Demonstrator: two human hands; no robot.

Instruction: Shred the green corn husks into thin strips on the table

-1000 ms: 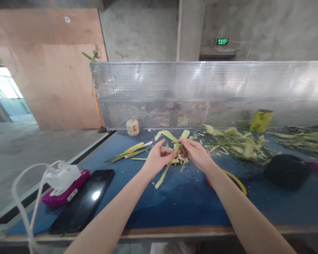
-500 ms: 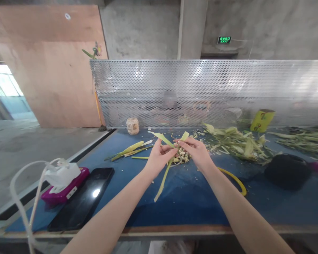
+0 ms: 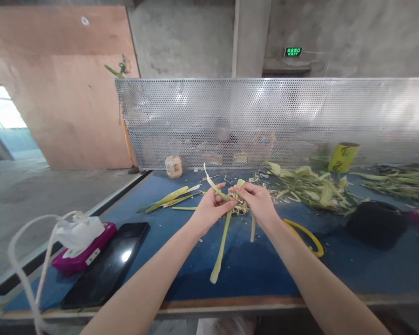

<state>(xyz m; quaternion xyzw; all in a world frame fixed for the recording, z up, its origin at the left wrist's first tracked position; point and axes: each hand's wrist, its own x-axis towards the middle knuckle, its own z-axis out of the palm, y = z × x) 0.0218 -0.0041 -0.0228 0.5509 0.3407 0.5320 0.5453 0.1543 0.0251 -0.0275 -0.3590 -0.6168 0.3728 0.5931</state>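
A pale green stalk [image 3: 223,237] is held over the blue table [image 3: 265,274], its upper end between both hands and its lower end hanging toward the near edge. The left hand [image 3: 209,209] is closed round the stalk near the top. The right hand [image 3: 258,202] has a pinching grip shut on the leaf strips [image 3: 253,228] there. Cut stalks [image 3: 167,199] lie just left, a heap of leaves [image 3: 307,186] lies to the right, a yellow ring [image 3: 305,235] lies beside the right forearm, and a black phone [image 3: 104,270] lies well to the left.
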